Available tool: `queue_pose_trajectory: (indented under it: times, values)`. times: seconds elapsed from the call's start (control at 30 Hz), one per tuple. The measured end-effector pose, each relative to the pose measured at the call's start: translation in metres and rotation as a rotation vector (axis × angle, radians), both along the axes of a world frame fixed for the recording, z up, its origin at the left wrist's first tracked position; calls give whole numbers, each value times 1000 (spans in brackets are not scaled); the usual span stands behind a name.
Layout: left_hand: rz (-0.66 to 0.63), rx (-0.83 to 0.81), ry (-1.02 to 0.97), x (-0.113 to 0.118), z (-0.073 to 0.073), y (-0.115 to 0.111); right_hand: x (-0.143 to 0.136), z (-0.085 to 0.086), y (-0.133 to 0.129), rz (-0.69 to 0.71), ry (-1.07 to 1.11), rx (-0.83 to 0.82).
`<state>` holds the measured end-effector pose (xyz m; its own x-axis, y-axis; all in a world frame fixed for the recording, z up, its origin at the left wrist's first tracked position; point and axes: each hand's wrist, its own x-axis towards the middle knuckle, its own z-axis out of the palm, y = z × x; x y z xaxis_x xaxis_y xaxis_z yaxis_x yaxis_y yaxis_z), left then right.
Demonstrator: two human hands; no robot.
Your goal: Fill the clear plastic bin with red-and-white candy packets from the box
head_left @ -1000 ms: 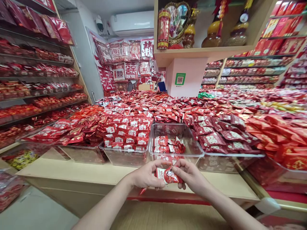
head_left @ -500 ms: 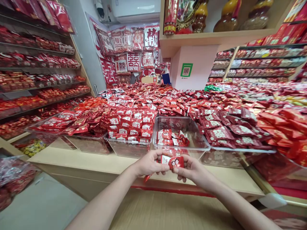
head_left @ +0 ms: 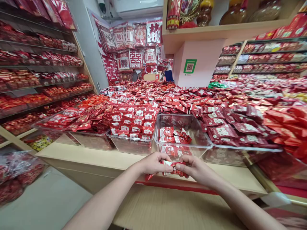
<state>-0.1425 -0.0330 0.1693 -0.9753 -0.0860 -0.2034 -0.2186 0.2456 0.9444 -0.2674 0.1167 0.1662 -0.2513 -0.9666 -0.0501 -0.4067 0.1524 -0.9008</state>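
Both my hands meet over the front ledge, just before a clear plastic bin (head_left: 208,145). Between them is a small red-and-white candy packet (head_left: 177,170). My left hand (head_left: 155,165) pinches its left side, thumb on top. A second red packet (head_left: 150,176) sticks out below the left palm, mostly hidden. My right hand (head_left: 193,168) grips the right side, with its thumb pressed on the printed front. Inside the bin, several similar packets (head_left: 166,131) are stacked toward the left and front, and the bin's right part shows its bare bottom.
Left of the bin stands another full of red packets (head_left: 136,126); on its right are dark maroon packets (head_left: 223,132). A large heap of packets (head_left: 153,95) spreads behind. The wooden ledge (head_left: 96,159) runs in front. Shelves (head_left: 43,64) rise at left, and a cabinet (head_left: 203,30) overhangs.
The packet has turned from facing me to a flatter, more crumpled pose, with my hands closer together around it. The whole view has shifted slightly.
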Motion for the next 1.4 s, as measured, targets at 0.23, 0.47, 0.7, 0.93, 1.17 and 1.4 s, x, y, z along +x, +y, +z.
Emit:
queue_pose_trajectory:
  times: [0.23,0.47,0.7,0.93,1.17,1.4]
  values:
    - [-28,-87,-84,-2,-7,-4,6,3,2,18,238,69]
    - [-25,-82,-79,-2,-15,-5,7,-7,0,-24,256,72]
    - [-24,-81,-81,-3,-29,-8,4,-11,0,32,292,80]
    - [-70,4,-148,-3,-28,-14,9,12,9,-27,511,147]
    - [-104,72,-178,-4,-28,-15,-29,87,1,-239,586,-43]
    - [-48,120,-169,-4,-32,-13,-79,70,-95,-173,358,255]
